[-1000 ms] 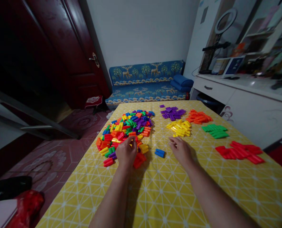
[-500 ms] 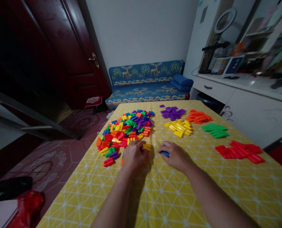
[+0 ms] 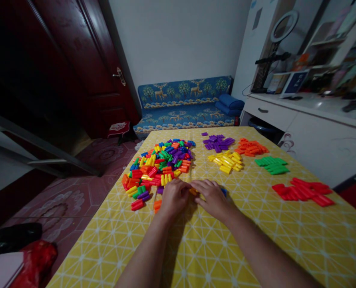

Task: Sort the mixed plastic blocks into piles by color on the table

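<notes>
Dim light, left side near-black; glare on white countertop (image 3: pixel 319 105); edges stretched, blurred.

Smooth, glossy plastic is seen in the multicoloured connector-block pile (image 3: pixel 162 157) beyond the left hand (image 3: pixel 175 198) and in the yellow blocks (image 3: pixel 227 161) beyond the right hand (image 3: pixel 210 198). Beneath both hands, a matt, cloth-like tablecloth (image 3: pixel 207 248) is spread. Far left of them, the wood-look door (image 3: pixel 84 56) is polished, its metal handle (image 3: pixel 122 76) shiny.

Yellowish piece (image 3: pixel 193 192) between my fingers (image 3: pixel 202 185), mostly hidden, pose unclear. Clock from there: blue piece (image 3: pixel 224 192) at 3, just beside, partly covered. Jumbled multicolour heap (image 3: pixel 166 158) at 10. Loose piles: purple pile (image 3: pixel 217 143) at 1, yellow pile (image 3: pixel 226 162) and orange pile (image 3: pixel 251 148) at 2, green pile (image 3: pixel 273 166) nearly 3, red pile (image 3: pixel 302 191) at 3, farthest.
</notes>
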### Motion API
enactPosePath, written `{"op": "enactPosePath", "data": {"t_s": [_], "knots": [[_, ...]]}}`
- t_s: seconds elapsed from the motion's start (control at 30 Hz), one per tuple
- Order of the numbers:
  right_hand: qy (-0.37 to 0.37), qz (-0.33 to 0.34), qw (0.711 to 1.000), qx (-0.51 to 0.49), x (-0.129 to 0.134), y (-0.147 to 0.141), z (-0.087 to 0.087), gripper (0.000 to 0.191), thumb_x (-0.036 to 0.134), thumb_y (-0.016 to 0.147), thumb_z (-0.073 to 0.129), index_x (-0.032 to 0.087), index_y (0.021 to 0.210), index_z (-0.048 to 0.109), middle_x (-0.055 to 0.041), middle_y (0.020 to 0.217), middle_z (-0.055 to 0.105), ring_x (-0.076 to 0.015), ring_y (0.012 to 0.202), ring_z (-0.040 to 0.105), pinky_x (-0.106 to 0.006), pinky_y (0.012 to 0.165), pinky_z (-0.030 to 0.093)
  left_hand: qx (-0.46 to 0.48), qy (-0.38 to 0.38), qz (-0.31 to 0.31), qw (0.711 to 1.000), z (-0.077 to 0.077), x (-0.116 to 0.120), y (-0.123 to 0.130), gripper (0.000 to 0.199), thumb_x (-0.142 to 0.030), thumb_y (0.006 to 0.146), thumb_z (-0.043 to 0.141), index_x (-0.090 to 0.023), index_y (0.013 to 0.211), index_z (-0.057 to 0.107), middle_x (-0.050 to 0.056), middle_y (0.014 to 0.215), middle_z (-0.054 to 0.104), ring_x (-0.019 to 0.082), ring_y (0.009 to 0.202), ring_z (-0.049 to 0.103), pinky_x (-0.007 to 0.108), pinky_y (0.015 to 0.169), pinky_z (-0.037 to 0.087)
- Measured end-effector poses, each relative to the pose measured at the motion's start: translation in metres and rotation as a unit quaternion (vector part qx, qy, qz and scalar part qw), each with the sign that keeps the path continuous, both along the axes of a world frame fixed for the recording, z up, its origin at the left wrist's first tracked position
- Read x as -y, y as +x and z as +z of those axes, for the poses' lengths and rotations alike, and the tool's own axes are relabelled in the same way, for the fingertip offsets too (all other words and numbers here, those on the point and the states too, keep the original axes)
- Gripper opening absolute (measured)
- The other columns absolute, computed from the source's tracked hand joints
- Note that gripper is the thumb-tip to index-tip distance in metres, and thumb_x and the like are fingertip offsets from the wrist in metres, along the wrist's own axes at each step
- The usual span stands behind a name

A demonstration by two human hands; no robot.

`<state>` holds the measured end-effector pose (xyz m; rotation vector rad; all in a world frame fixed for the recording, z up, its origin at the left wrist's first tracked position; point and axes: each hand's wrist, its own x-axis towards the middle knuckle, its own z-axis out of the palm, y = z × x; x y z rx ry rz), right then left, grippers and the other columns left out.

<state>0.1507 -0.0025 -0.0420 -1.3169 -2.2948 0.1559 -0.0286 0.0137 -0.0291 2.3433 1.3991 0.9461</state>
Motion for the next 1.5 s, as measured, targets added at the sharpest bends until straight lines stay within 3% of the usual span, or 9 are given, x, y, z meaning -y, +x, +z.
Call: {"op": "enactPosePath", "data": {"t_s": [0.3,0.5,0.63,0.73,0.83,1.03,1.23,1.37,1.5], "knots": [[0.020,-0.043,0.999,-0.008,-0.001,-0.006,0.002,0.035,0.013,0.083,0.056,0.021,0.117,0.063,-0.0086,0.115,0.069,-0.0250,0.104,0.062,-0.041,0.092,0.043,0.026,0.002,0.013,1.000,-0.008,-0.002,-0.001,0.023,-0.008,0.081,0.054,-0.018,0.088,0.073,0.004,0.083,0.073,0.017,0.077,0.065,0.026,0.071,0.046],[0.000,-0.148,0.985,-0.088,-0.021,0.011,-0.011,0.029,0.013,0.083,0.052,0.023,0.106,0.067,-0.0076,0.094,0.075,-0.0217,0.082,0.069,-0.034,0.078,0.050,0.012,0.019,0.030,0.999,-0.006,-0.003,-0.002,0.021,-0.010,0.083,0.055,-0.020,0.090,0.073,0.004,0.086,0.073,0.018,0.082,0.065,0.029,0.076,0.046],[-0.007,-0.223,0.947,-0.232,-0.040,0.041,-0.018,0.029,0.019,0.081,0.052,0.022,0.106,0.066,-0.0057,0.087,0.074,-0.0201,0.076,0.069,-0.030,0.069,0.054,-0.032,0.094,0.165,0.981,0.002,-0.003,-0.010,0.021,-0.020,0.088,0.054,-0.023,0.098,0.072,0.007,0.102,0.073,0.025,0.100,0.062,0.039,0.087,0.043],[0.066,-0.250,0.918,-0.301,-0.046,0.057,-0.022,0.042,0.025,0.084,0.052,0.018,0.125,0.056,-0.0129,0.107,0.070,-0.0228,0.090,0.069,-0.037,0.080,0.056,-0.064,0.117,0.272,0.953,0.005,-0.003,-0.019,0.032,-0.027,0.084,0.060,-0.025,0.114,0.068,0.009,0.116,0.069,0.031,0.113,0.055,0.047,0.095,0.038],[0.144,-0.252,0.913,-0.286,-0.042,0.057,-0.023,0.049,0.025,0.083,0.055,0.014,0.130,0.051,-0.0195,0.125,0.059,-0.0270,0.109,0.062,-0.046,0.096,0.051,-0.097,0.076,0.300,0.946,0.007,-0.004,-0.023,0.043,-0.028,0.077,0.066,-0.025,0.119,0.065,0.011,0.117,0.068,0.034,0.114,0.054,0.051,0.099,0.036],[0.167,-0.170,0.939,-0.247,-0.024,0.028,-0.013,0.035,0.018,0.087,0.052,0.019,0.122,0.058,-0.0153,0.124,0.059,-0.0265,0.118,0.057,-0.048,0.103,0.047,-0.053,0.071,0.255,0.963,0.007,-0.007,-0.024,0.034,-0.017,0.081,0.061,-0.024,0.113,0.069,0.009,0.107,0.071,0.030,0.106,0.061,0.049,0.099,0.042],[0.096,-0.043,0.961,-0.254,-0.005,0.002,0.002,0.038,0.023,0.090,0.056,0.023,0.128,0.055,-0.0103,0.120,0.064,-0.0185,0.089,0.066,-0.037,0.088,0.053,0.226,0.015,0.043,0.973,0.000,-0.006,-0.009,0.022,-0.022,0.082,0.066,-0.021,0.103,0.071,0.005,0.098,0.075,0.017,0.081,0.071,0.027,0.071,0.057],[0.038,-0.041,0.966,-0.252,0.001,-0.008,0.001,0.027,0.028,0.088,0.061,0.022,0.114,0.064,-0.0070,0.101,0.073,-0.0189,0.082,0.067,-0.033,0.079,0.053,0.252,-0.048,-0.048,0.965,0.000,0.001,0.005,0.020,-0.016,0.082,0.065,-0.018,0.100,0.073,0.006,0.094,0.077,0.017,0.078,0.073,0.025,0.069,0.058],[0.006,-0.056,0.950,-0.306,-0.004,-0.003,0.000,0.017,0.030,0.085,0.062,0.020,0.097,0.069,-0.0042,0.088,0.073,-0.0158,0.071,0.065,-0.026,0.067,0.052,0.232,-0.046,-0.050,0.970,-0.001,0.002,0.008,0.022,-0.014,0.084,0.060,-0.017,0.101,0.073,0.008,0.096,0.077,0.019,0.083,0.073,0.026,0.071,0.057]]}}
